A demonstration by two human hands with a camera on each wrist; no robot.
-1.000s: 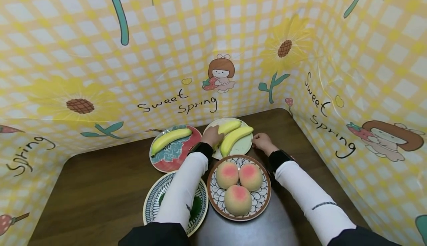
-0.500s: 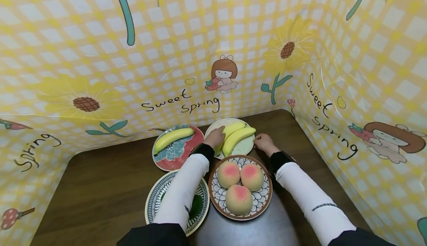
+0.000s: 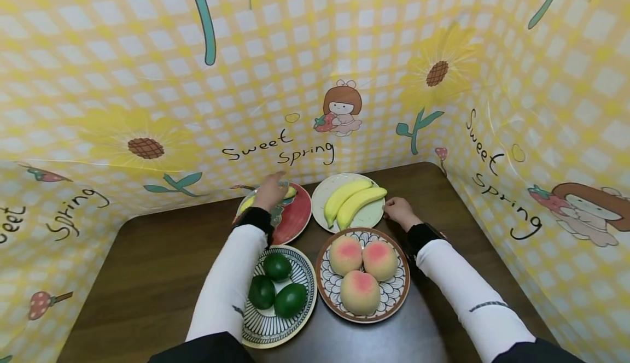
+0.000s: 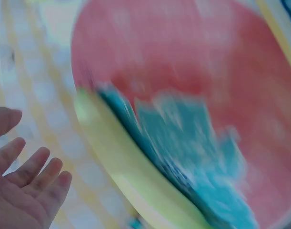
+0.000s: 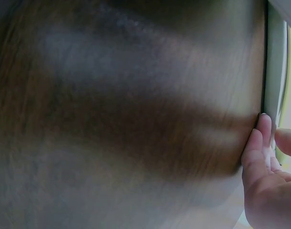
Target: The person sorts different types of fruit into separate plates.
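In the head view, my left hand [image 3: 270,192] is over the red flowered plate [image 3: 297,215], partly hiding a banana [image 3: 246,204]. The left wrist view has its fingers spread beside this banana [image 4: 135,167], apart from it and holding nothing. Two bananas, a rear one [image 3: 345,192] and a front one [image 3: 361,206], lie side by side on the pale green plate [image 3: 319,210]. At that plate's right edge, my right hand [image 3: 400,211] has curled fingers. The right wrist view puts its thumb and fingers [image 5: 263,125] on either side of the pale rim [image 5: 275,62].
Three peaches, one at the front [image 3: 360,292], sit on a brown-rimmed patterned plate [image 3: 320,289]. Left of it, three dark green oval fruits, one on the right [image 3: 290,300], lie on a blue-patterned plate [image 3: 275,330]. A yellow checked cloth [image 3: 275,78] hangs behind the brown table [image 3: 147,275].
My left hand has let go of the rear banana on the pale plate and moved left over the red plate. The green fruits have come into view. The right hand stays at the pale plate's edge.
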